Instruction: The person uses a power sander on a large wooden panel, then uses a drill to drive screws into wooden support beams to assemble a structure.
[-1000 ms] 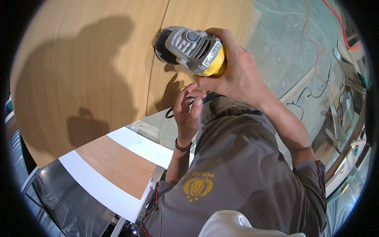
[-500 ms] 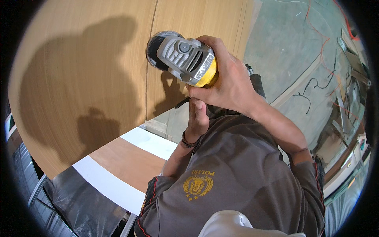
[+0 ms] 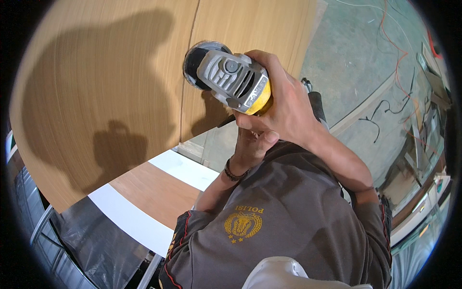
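Note:
My right hand (image 3: 291, 106) is wrapped round the yellow body of an angle grinder (image 3: 236, 79) with a grey metal gear head. A round dark disc (image 3: 197, 65) with a pale rim shows at the grinder's upper left, over a wood-grain panel (image 3: 96, 86). Just below the right hand, my left hand (image 3: 255, 147) is close against the underside of the grip. Its thumb points up and right; the other fingers are mostly hidden, so whether they grip the tool cannot be seen. A dark bracelet circles the left wrist.
A dark seam runs down the panel beside the disc. Below its near edge lie white and brown boards (image 3: 154, 188). Grey plastic sheeting (image 3: 96, 245) is at lower left. On the floor at right are an orange cord (image 3: 397, 62), black cable (image 3: 378, 115) and wood scraps (image 3: 426, 120).
The grinder and my right hand have shifted slightly right and down in view. My left hand has moved right, its thumb tilting rightward under the right hand.

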`<state>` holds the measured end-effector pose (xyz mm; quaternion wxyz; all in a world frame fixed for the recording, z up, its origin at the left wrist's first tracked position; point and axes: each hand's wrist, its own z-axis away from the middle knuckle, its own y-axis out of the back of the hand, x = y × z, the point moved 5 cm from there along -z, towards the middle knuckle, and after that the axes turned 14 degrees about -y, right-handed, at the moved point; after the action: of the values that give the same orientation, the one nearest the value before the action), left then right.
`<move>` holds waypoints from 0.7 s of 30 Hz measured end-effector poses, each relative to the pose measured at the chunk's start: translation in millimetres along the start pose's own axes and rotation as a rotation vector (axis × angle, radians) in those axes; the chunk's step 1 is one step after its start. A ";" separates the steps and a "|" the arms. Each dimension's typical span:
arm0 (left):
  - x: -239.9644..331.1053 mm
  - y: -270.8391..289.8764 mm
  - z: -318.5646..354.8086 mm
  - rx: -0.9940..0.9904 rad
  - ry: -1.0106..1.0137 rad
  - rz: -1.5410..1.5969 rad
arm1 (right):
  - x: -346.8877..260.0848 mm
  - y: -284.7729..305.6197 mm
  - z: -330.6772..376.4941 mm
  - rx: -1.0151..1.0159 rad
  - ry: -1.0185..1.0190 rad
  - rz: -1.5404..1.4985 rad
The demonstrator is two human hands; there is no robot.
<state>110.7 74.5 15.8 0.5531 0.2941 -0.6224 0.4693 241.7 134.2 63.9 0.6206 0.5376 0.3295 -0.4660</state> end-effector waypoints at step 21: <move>5.2 -0.8 0.6 -0.046 -0.092 -0.112 | -12.0 -12.3 9.4 0.020 0.003 0.029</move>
<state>110.1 74.4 21.0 0.5560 0.3369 -0.6404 0.4090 225.2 127.9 72.4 0.6215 0.5493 0.3181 -0.4592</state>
